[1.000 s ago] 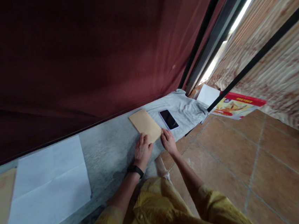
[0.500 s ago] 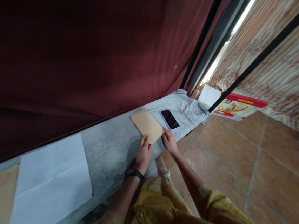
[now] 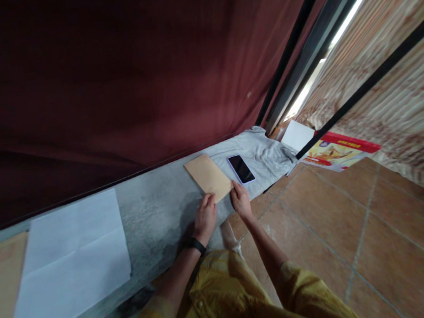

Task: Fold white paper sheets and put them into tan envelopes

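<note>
A flat, tan rectangle of folded paper (image 3: 206, 175) lies on the grey cloth in front of me; I cannot tell whether it is an envelope. My left hand (image 3: 205, 216) is closed, its fingers and thumb pinching the near edge of that paper. At the right corner, my right hand (image 3: 240, 199) grips the same paper between thumb and fingers. Just right of it rests a phone (image 3: 241, 169) with a dark screen and a pale purple edge, close to my right fingertips but apart from them.
Grey cloth (image 3: 152, 204) covers the long narrow bench. Large white paper (image 3: 75, 262) lies on its left part, beside a tan sheet (image 3: 2, 284). A dark red curtain (image 3: 151, 75) hangs behind. Black poles (image 3: 369, 80) and a printed red-and-yellow box (image 3: 335, 151) stand at right, above tiled floor (image 3: 316, 229).
My left hand has shifted slightly right and up along the near edge of the tan paper. The paper, the phone and my right hand are almost unmoved.
</note>
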`<state>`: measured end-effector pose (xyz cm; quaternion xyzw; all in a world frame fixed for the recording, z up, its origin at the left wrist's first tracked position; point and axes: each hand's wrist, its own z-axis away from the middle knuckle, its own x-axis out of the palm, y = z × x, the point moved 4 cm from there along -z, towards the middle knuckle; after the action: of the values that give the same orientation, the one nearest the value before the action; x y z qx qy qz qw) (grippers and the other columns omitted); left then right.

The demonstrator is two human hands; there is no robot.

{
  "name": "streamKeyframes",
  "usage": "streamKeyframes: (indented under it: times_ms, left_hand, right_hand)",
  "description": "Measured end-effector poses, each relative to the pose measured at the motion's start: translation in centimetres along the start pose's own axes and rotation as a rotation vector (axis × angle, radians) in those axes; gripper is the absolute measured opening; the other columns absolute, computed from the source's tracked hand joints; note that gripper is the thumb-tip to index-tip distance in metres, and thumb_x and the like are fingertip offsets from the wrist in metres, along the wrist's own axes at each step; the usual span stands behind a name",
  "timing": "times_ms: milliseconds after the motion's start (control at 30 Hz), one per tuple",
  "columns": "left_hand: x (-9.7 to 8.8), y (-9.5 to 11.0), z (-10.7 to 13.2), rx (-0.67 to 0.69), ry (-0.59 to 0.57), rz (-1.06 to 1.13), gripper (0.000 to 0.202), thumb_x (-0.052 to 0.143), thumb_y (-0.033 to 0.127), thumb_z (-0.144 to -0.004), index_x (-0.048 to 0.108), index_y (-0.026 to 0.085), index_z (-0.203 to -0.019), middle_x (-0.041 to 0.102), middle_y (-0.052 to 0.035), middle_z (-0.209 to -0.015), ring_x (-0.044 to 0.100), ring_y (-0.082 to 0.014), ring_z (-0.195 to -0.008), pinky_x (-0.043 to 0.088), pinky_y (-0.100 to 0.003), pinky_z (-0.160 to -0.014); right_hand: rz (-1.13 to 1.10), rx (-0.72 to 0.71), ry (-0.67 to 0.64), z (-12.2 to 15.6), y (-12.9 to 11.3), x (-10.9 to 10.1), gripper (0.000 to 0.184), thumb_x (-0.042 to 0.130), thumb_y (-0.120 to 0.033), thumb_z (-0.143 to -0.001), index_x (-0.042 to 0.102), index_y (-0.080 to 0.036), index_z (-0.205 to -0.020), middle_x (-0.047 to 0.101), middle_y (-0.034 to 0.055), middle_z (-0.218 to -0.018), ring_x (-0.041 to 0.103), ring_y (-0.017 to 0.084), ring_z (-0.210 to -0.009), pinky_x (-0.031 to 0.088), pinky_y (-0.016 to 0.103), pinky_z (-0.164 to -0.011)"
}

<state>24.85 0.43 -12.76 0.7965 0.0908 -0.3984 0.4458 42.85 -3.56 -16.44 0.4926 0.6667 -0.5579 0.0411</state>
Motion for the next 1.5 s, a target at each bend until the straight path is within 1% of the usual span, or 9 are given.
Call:
streamKeyframes:
  times_ms: [233,433,633,933,1133,1233,1333,1433,1500]
  left_hand:
    - [-0.1,0.5,0.0,0.034,-0.044,-0.090,0.039,0.047,0.009,-0.095,0.058,0.020,-0.130,0.064,-0.0092,-0.123,0.062,-0.0205,-0.115,0.051,-0.034,-0.102]
    - [-0.1,0.7,-0.4,0.025,-0.093,-0.154,0.033,0.045,0.010,-0.095,0.063,0.020,-0.120,0.066,-0.0086,-0.118,0.063,-0.0211,-0.109,0.051,-0.035,-0.099]
    - [-0.1,0.7,-0.7,0.029,-0.100,-0.126,0.028,0.048,0.009,-0.094,0.067,0.020,-0.111,0.066,-0.0084,-0.115,0.062,-0.0213,-0.107,0.050,-0.035,-0.098]
    - [-0.1,0.7,-0.6,0.029,-0.105,-0.143,0.029,0.049,0.008,-0.093,0.068,0.021,-0.110,0.067,-0.0079,-0.114,0.062,-0.0214,-0.105,0.050,-0.035,-0.096]
    - [-0.7,1.4,-0.5,0.005,-0.110,-0.151,0.029,0.050,0.007,-0.092,0.067,0.021,-0.111,0.067,-0.0086,-0.118,0.063,-0.0220,-0.107,0.051,-0.035,-0.095]
    - [-1.4,1.7,0.3,0.002,-0.113,-0.158,0.027,0.051,0.012,-0.095,0.065,0.022,-0.116,0.066,-0.0081,-0.122,0.062,-0.0215,-0.109,0.051,-0.035,-0.096]
    - [-2.6,1.1,2.1,-0.037,-0.076,-0.165,0.027,0.051,0.015,-0.096,0.065,0.024,-0.118,0.064,-0.0073,-0.126,0.061,-0.0213,-0.113,0.050,-0.037,-0.100]
    - [-5.0,-1.0,5.1,-0.109,0.019,-0.177,0.029,0.052,0.018,-0.096,0.064,0.025,-0.121,0.063,-0.0077,-0.130,0.059,-0.0232,-0.120,0.048,-0.043,-0.106]
    - [-7.6,-3.3,7.9,-0.174,0.120,-0.201,0.031,0.053,0.019,-0.095,0.063,0.024,-0.124,0.061,-0.0091,-0.133,0.055,-0.0255,-0.125,0.047,-0.046,-0.108]
  right_hand:
    - [0.004,0.006,0.010,0.2,-0.3,-0.2,0.047,0.038,-0.025,-0.097,0.059,-0.013,-0.138,0.066,0.0164,-0.131,0.058,0.028,-0.123,0.046,0.049,-0.108]
    - [0.002,0.036,0.002,0.2,-0.6,-0.3,0.047,0.037,-0.026,-0.098,0.059,-0.013,-0.138,0.065,0.0171,-0.130,0.058,0.028,-0.123,0.045,0.049,-0.108]
    - [0.026,0.022,0.009,0.3,-0.7,-0.4,0.046,0.036,-0.025,-0.099,0.060,-0.015,-0.138,0.067,0.0149,-0.126,0.059,0.026,-0.121,0.045,0.048,-0.107]
    - [0.039,0.017,0.015,0.5,-0.6,-0.2,0.047,0.035,-0.025,-0.099,0.058,-0.013,-0.138,0.065,0.0168,-0.129,0.057,0.027,-0.122,0.044,0.050,-0.108]
    - [0.007,-0.013,0.028,0.7,-0.4,-0.5,0.048,0.036,-0.025,-0.097,0.059,-0.015,-0.138,0.065,0.0161,-0.131,0.058,0.027,-0.123,0.045,0.051,-0.107]
    - [-0.003,-0.034,0.043,0.9,0.1,-0.6,0.050,0.036,-0.028,-0.097,0.057,-0.015,-0.139,0.064,0.0168,-0.132,0.058,0.027,-0.123,0.045,0.052,-0.108]
    - [-0.002,-0.046,0.033,1.0,0.7,-0.6,0.052,0.036,-0.030,-0.096,0.054,-0.016,-0.143,0.063,0.0164,-0.134,0.057,0.027,-0.125,0.044,0.053,-0.109]
    - [0.006,-0.039,0.050,1.2,1.0,-0.8,0.055,0.036,-0.033,-0.096,0.050,-0.015,-0.146,0.058,0.0186,-0.139,0.053,0.029,-0.130,0.043,0.056,-0.109]
    - [0.000,-0.056,0.076,1.6,0.7,-1.3,0.056,0.037,-0.035,-0.096,0.046,-0.015,-0.148,0.055,0.0197,-0.142,0.050,0.031,-0.132,0.043,0.057,-0.109]
